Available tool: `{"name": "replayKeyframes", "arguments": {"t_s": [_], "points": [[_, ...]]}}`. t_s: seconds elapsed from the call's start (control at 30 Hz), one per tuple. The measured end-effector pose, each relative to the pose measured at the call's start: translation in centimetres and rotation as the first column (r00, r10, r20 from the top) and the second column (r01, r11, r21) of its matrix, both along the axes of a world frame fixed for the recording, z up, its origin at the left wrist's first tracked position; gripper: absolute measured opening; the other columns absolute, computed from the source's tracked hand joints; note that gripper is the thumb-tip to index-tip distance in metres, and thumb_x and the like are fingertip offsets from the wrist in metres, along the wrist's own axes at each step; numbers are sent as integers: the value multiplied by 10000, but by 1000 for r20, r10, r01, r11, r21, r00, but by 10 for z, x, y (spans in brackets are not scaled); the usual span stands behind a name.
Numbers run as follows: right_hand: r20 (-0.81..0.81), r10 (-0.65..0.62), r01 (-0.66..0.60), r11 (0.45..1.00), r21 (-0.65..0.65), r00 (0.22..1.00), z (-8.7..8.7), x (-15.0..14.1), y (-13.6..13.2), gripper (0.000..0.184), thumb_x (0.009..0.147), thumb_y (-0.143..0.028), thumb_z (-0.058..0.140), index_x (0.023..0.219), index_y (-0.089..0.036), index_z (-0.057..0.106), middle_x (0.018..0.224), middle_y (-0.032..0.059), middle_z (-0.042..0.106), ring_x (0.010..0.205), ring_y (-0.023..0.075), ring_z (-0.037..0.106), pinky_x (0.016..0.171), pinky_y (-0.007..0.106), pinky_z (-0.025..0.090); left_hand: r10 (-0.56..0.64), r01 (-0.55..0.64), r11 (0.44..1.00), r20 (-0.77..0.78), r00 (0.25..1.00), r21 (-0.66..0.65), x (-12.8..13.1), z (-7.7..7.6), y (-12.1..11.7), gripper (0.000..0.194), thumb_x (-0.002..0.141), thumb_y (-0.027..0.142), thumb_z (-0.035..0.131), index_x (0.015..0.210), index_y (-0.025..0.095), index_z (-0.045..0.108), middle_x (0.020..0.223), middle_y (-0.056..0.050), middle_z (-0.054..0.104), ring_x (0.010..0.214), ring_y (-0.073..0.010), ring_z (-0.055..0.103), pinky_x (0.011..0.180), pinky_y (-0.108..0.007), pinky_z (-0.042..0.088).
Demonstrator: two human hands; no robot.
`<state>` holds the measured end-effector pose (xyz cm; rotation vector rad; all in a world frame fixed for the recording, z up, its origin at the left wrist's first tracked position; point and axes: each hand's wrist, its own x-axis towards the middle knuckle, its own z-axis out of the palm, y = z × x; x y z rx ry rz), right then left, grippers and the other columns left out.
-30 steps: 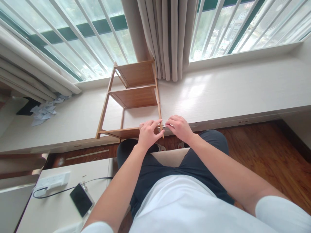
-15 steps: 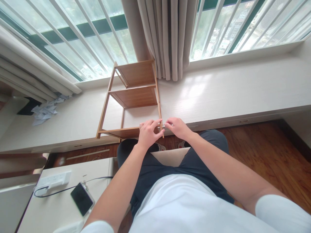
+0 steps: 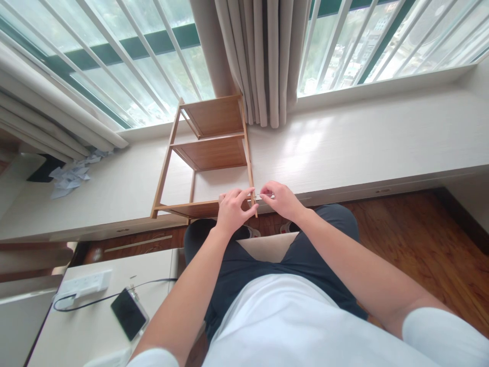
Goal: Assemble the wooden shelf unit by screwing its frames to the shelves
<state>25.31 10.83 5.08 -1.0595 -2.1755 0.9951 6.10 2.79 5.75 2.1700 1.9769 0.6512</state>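
Note:
A three-tier wooden shelf rack (image 3: 219,153) leans back over the white ledge, its near end overhanging the front edge. My left hand (image 3: 233,211) holds its lower right corner, with forefinger and thumb parted around the side rail (image 3: 251,176). Just right of that rail, my right hand (image 3: 280,200) is closed in a pinch. Between its fingertips is a thin metal tool (image 3: 263,195), shaped like a hex key, mostly hidden by the fingers. Its tip points at the rail's outer face; I cannot tell whether it sits in a screw.
The white ledge (image 3: 355,132) runs below barred windows, and a grey curtain (image 3: 267,66) hangs behind the rack. Torn paper (image 3: 71,176) lies at far left. On the side table (image 3: 160,262) are a phone (image 3: 129,313), a black cable and a power strip (image 3: 89,283).
My right hand's fingers have shifted and turned slightly at the rail, the hand now a little higher than half a second ago. My left hand and the rack have stayed put.

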Motion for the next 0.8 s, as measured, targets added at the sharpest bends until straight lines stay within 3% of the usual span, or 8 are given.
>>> {"name": "replayKeyframes", "arguments": {"t_s": [0.47,0.8], "points": [[152,35,-82,945,315,988,-7,1,0,104,934,-194,632,860,-192,704,858,40,629,819,171,549,784,287,363,1,-1,1000,-2,1000,6,1,0,0,456,881,412,715,1322,318,650,1063,-24,717,1047,-235,644,934,-382,347],[332,34,-208,837,506,943,7,-2,0,208,990,-234,583,827,-180,700,880,67,630,894,208,501,796,342,289,3,-3,1000,-10,1000,14,1,-2,0,466,881,420,715,1332,326,650,1061,-31,718,1047,-247,644,930,-391,351]]}}
